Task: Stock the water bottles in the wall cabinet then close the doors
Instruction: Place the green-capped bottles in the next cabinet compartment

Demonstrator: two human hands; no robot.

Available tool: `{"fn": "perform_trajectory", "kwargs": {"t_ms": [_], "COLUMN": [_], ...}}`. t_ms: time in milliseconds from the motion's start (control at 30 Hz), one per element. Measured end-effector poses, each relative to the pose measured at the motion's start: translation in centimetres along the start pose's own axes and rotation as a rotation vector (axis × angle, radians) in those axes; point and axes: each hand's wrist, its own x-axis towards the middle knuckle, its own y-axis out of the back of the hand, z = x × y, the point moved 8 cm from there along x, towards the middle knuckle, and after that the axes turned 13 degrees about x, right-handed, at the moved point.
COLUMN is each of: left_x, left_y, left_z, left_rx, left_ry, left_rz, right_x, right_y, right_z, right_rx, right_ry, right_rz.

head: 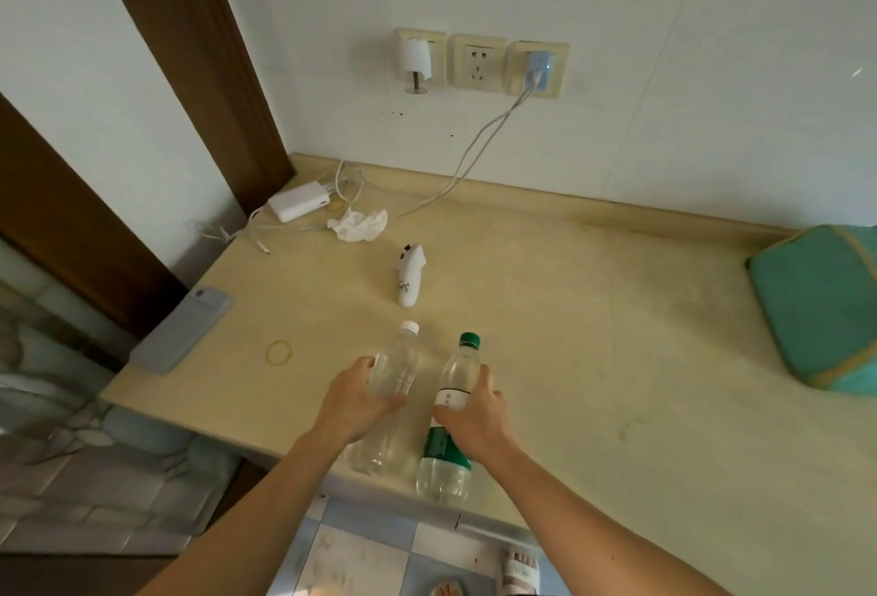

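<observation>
While the left hand (353, 394) is curled round the clear white-capped bottle (391, 375), the green-capped bottle (455, 386) is gripped at its neck label by the right hand (474, 410). Both bottles are held just beside each other at the near edge of the beige tabletop (569, 310). Farther back, a small white device (410, 275) and a crumpled tissue (358, 225) are seen.

Both bare forearms reach forward side by side, converging. The left hand (353, 398) curls its fingers (391, 402) round a clear bottle (391, 386). The right hand (474, 410) wraps another bottle (451, 405), thumb on the near side, fingers behind.
</observation>
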Motion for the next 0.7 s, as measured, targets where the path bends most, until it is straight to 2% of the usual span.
{"fn": "perform_trajectory", "kwargs": {"t_ms": [200,467,700], "left_x": [-0.4,-1.1,-1.8], "left_y": [-3.2,-9.0,-13.3], "left_z": [5.2,13.8,19.9], "left_rx": [-0.049,-0.011,-0.029], "left_ry": [-0.081,-0.172,-0.239], "left_rz": [-0.052,-0.094,-0.144], "right_x": [0.5,1.1,1.0], "right_y": [2.8,12.4,19.7], "right_z": [1.3,5.6,8.2], "right_rx": [-0.007,0.092,0.060], "right_ry": [-0.005,-0.044,-0.044], "right_rz": [0.056,0.169,0.227]}}
